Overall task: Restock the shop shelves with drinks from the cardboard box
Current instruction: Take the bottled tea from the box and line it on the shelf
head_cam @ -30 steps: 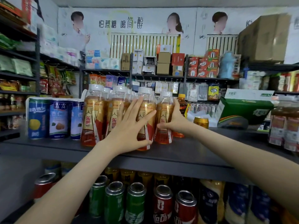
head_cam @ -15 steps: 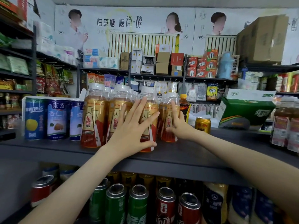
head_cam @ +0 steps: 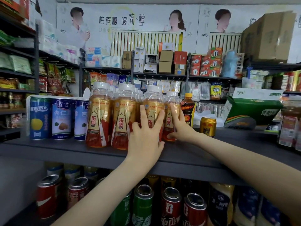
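Several gold-and-red drink bottles with white caps stand in rows on the dark top shelf (head_cam: 65,149). My left hand (head_cam: 145,136) presses flat, fingers spread, against the front of the third bottle (head_cam: 154,110). My right hand (head_cam: 180,128) touches the right side of the fourth, slightly set-back bottle (head_cam: 167,126) with straight fingers, its thumb low near the base. That bottle stands close against the third. Two more front bottles (head_cam: 99,118) stand to the left, untouched.
Blue and white cans (head_cam: 61,119) stand left of the bottles. A dark bottle with an orange cap (head_cam: 188,108) and a gold can (head_cam: 207,126) stand to the right, then a green carton (head_cam: 249,110). Cans fill the shelf below (head_cam: 143,204). A cardboard box (head_cam: 268,36) sits high right.
My right hand has pushed the fourth bottle leftwards against the row. My left hand has slid from across two bottles onto the third one.
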### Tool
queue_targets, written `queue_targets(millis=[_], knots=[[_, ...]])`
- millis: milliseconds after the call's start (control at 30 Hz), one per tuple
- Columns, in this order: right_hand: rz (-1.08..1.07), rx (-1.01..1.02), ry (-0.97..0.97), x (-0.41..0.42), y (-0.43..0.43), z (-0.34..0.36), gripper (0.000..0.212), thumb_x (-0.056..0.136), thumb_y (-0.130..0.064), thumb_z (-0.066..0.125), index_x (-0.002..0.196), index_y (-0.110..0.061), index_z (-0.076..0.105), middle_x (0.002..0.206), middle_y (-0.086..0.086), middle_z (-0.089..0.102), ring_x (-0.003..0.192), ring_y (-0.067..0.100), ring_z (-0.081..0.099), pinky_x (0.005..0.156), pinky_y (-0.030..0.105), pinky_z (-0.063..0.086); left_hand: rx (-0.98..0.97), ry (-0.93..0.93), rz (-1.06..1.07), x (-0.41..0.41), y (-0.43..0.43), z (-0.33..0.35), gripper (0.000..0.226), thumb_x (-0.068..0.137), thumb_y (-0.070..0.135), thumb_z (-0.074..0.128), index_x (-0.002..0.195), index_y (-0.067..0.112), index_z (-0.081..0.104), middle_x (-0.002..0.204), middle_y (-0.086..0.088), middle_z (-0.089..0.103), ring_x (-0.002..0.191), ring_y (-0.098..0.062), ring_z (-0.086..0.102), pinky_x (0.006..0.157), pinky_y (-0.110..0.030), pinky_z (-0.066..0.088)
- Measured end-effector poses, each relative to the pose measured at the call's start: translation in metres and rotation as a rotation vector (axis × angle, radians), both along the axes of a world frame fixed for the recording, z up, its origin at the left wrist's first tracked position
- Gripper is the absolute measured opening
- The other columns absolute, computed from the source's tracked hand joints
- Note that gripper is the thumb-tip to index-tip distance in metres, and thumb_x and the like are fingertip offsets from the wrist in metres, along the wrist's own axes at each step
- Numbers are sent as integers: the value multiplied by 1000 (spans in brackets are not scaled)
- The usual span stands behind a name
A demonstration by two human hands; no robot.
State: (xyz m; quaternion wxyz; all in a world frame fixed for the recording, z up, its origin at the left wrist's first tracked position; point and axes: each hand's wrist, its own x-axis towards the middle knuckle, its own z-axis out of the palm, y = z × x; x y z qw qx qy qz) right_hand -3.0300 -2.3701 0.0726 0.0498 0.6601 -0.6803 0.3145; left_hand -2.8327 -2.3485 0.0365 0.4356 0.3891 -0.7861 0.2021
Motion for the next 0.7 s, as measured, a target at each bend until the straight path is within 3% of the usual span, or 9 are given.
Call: queue_targets(millis=[67,133,233,400,500,700], knots=[[-9,5,45,-2,1,-1,127,82,-4,70,127,-62,-33,155,21,-24,136,41,35,103,42,44,7,51,-11,-1,3,0,96,66,43,77,149,32,28,151,-29,24,75,-29,49,66,-36,48],[-17,12,77,-5,3,-2,124,85,-4,67,120,-68,-34,156,24,-9,130,38,45,102,45,45,38,45,-31,-1,3,0,94,72,42,71,150,37,19,155,-26,14,83,-29,44,73,-35,45],[-1,26,65,-7,5,-2,121,87,-7,66,118,-72,-31,156,24,-3,136,39,35,105,47,42,60,34,-94,0,3,4,91,80,43,64,150,42,5,156,-19,-2,99,-30,41,88,-37,43],[7,39,-35,1,3,-6,120,80,-22,76,134,-63,-23,155,25,-12,145,40,8,114,51,26,51,-3,-187,11,-3,8,91,82,53,63,149,46,4,154,-12,-5,125,-32,30,102,-38,38],[-17,-9,-61,5,-1,-9,119,81,-19,75,136,-62,-20,154,25,-7,141,45,21,111,52,33,47,-64,-199,17,-8,11,93,81,61,60,148,47,-2,153,-9,-11,134,-30,20,108,-37,33],[-16,-30,-63,10,-3,-11,121,82,-10,73,133,-65,-22,153,25,-8,138,46,26,111,52,34,43,-66,-210,18,-8,10,93,81,59,61,149,45,-1,153,-12,-10,135,-32,19,111,-38,30]])
